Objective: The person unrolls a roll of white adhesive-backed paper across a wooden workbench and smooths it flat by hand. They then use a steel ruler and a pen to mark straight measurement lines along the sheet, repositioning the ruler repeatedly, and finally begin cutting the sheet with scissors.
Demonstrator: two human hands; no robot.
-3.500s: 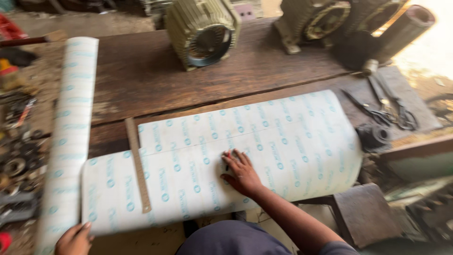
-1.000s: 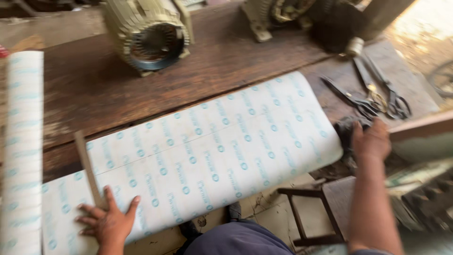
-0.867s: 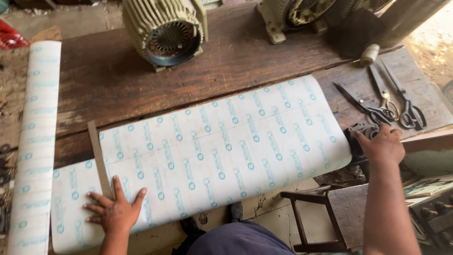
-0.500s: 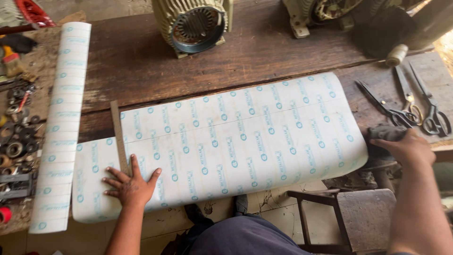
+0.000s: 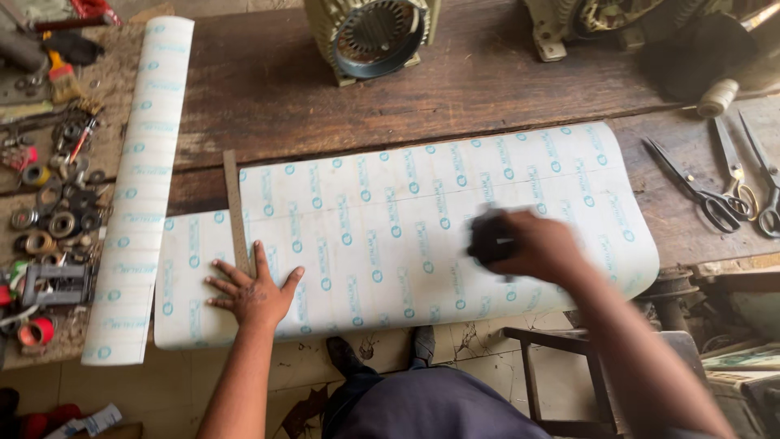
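Head view, looking down on a worn wooden workbench [image 5: 504, 73]. A wide white sheet printed with blue dots and marks [image 5: 390, 219] lies flat across the near edge of the bench, its front margin hanging slightly past the edge. Left hand [image 5: 252, 291] is pressed flat on the sheet's near left part, fingers spread, gripping nothing; its fingertips lie right beside a narrow metal ruler [image 5: 236, 213] that rests across the sheet, running away from the person. Right hand [image 5: 540, 246] is above the sheet's right half, closed around a small dark object [image 5: 487, 237]; the hand and object are blurred, so what the object is cannot be made out. At the left, a rolled-up length of the same printed material [image 5: 138, 187] lies just beside the sheet's left end. Further left, a scatter of rings, bearings and small tools [image 5: 49, 211]. At the bench's back edge, an open motor housing [image 5: 375, 34]. To the right, well apart from the sheet, two pairs of scissors [image 5: 731, 183] and a spool of pale thread [image 5: 718, 97].
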